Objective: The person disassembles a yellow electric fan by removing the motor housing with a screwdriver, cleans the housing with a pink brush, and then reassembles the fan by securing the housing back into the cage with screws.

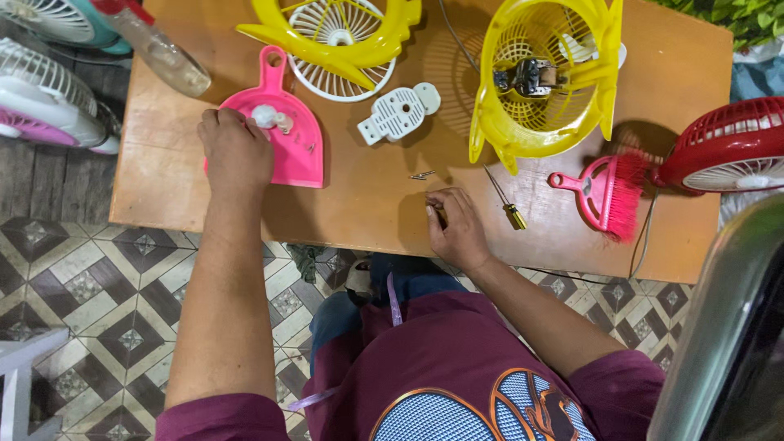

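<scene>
Pink dustpan (296, 139) points handle-up under the left hand (235, 149)'s curled fingers; right hand (457, 229) pinches something small.

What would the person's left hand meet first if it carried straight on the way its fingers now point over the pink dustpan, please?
The left hand points up the table. Its fingertips are already at the small white part lying in the pink dustpan, so that likely comes first; beyond it stands the dustpan's handle, though depth is hard to judge.

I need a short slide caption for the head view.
Left hand on pink plastic dustpan; right hand beside yellow-handled screwdriver.
</scene>
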